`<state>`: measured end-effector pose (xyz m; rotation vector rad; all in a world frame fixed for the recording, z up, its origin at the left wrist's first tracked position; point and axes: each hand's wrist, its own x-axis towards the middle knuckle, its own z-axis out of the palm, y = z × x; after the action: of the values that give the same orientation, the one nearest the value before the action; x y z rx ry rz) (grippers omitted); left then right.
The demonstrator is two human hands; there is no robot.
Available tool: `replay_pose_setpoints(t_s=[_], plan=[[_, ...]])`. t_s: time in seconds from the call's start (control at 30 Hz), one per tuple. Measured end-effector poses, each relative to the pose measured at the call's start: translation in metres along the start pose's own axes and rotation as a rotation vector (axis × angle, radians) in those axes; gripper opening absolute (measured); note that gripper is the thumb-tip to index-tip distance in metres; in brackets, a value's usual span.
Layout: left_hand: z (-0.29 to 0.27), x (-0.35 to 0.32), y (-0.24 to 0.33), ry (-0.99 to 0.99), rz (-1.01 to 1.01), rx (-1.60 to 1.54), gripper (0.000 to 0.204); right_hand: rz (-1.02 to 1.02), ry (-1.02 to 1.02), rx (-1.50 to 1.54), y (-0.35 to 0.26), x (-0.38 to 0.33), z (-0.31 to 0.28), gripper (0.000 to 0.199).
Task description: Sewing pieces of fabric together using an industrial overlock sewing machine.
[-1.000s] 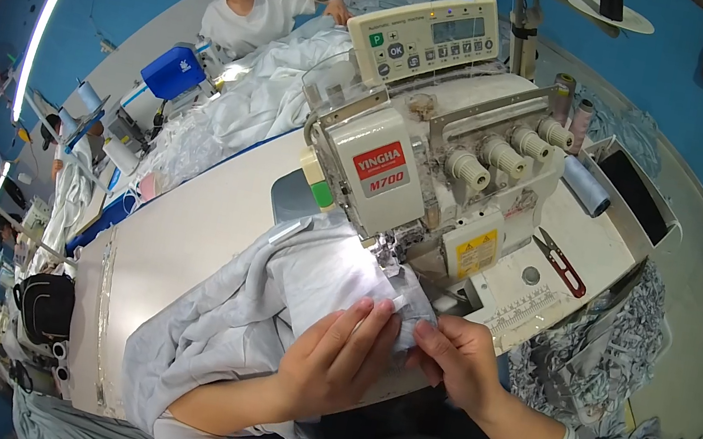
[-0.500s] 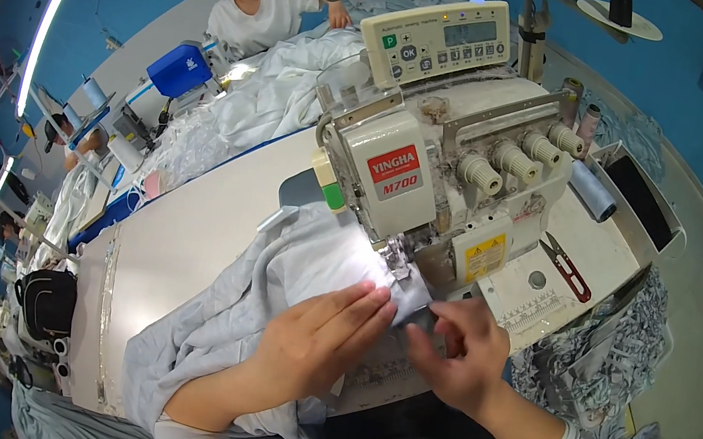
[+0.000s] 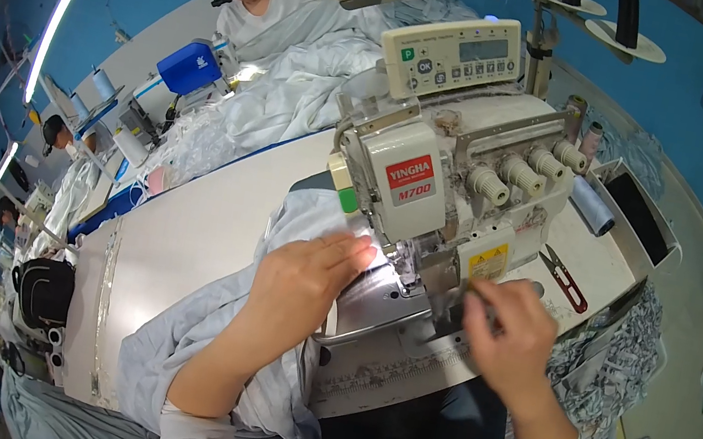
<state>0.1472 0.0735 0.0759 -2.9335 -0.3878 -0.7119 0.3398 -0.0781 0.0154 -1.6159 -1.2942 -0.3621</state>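
Two hands at the cream-coloured overlock sewing machine [image 3: 449,189], pale grey-blue fabric [image 3: 294,229] under the needle area.

The left hand [image 3: 304,281] is laid flat on the fabric, fingers [image 3: 346,251] stretched out and together, nothing gripped, tips just beside the lit presser foot. The right hand [image 3: 513,340] is held near the machine's front, fingers curled in; whether anything is pinched cannot be told. The fabric is draped from the machine bed over the white worktable [image 3: 181,238] toward the lap. One pair of red-handled snips [image 3: 565,278] is seen right of the machine, one pale blue thread cone [image 3: 594,206] lying behind it (four tension knobs counted on the machine face). One seated person in white [image 3: 267,1] is noted beyond, behind heaped white cloth [image 3: 290,88].
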Motion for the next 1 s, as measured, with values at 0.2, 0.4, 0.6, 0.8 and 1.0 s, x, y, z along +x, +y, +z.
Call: replay_pose_setpoints(t_s=[0.2, 0.4, 0.6, 0.8, 1.0], plan=[[-0.009, -0.015, -0.013, 0.021, -0.168, 0.112, 0.026, 0.196, -0.08, -0.598, 0.069, -0.003, -0.04, 0.03], [-0.02, -0.029, -0.005, 0.055, -0.229, 0.131, 0.025, 0.066, -0.29, -0.645, 0.117, -0.005, -0.048, 0.019], [-0.012, -0.033, -0.003, 0.109, -0.272, 0.139, 0.007, 0.135, -0.045, -0.301, 0.123, -0.007, -0.042, 0.017], [-0.018, -0.036, -0.002, 0.128, -0.299, 0.184, 0.007, 0.02, -0.281, 0.104, -0.017, -0.003, -0.031, 0.028], [-0.026, -0.035, 0.001, 0.16, -0.301, 0.202, 0.01, -0.249, -0.195, -0.232, -0.065, 0.019, 0.005, 0.036]])
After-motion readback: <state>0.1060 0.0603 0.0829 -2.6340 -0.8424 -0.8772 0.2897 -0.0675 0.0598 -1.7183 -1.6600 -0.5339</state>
